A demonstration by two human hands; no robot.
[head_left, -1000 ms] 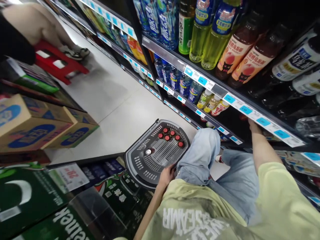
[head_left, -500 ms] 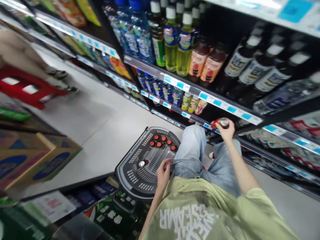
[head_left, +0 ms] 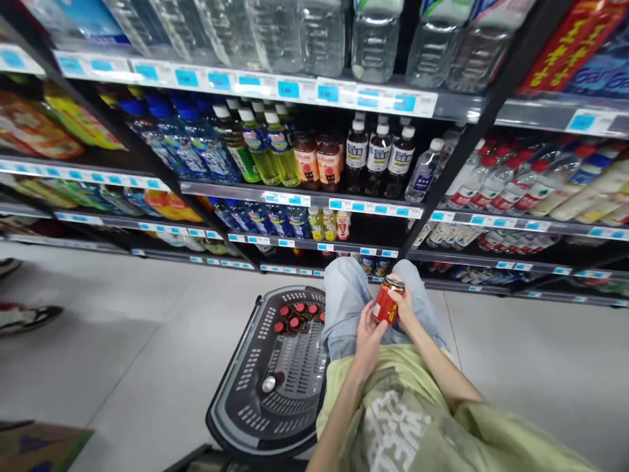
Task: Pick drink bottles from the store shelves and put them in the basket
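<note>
Between both hands, above my lap, is a red drink can [head_left: 386, 303] with a dark top and yellow lettering. My left hand [head_left: 369, 328] grips its lower left side, fingers closed around it. From the right, my right hand [head_left: 405, 307] holds the can's upper side. To the left of my knees stands a dark shopping basket [head_left: 230, 387]. Inside it several red-capped bottles [head_left: 295, 322] are grouped at the far end, and a single can [head_left: 268, 383] with a silvery top stands nearer the middle.
Ahead runs a drinks shelf [head_left: 236, 191] with dark-label bottles [head_left: 377, 157], peach-label bottles [head_left: 317, 164] and small juice bottles [head_left: 329, 225]. Large water bottles [head_left: 376, 39] line the shelf above. Another person's shoe [head_left: 29, 319] is at the left; a cardboard box [head_left: 44, 446] sits lower left.
My right hand has brought the can from the lower shelf back over my lap. The left hand has come up from beside the basket and now holds it too. The view has turned right.
</note>
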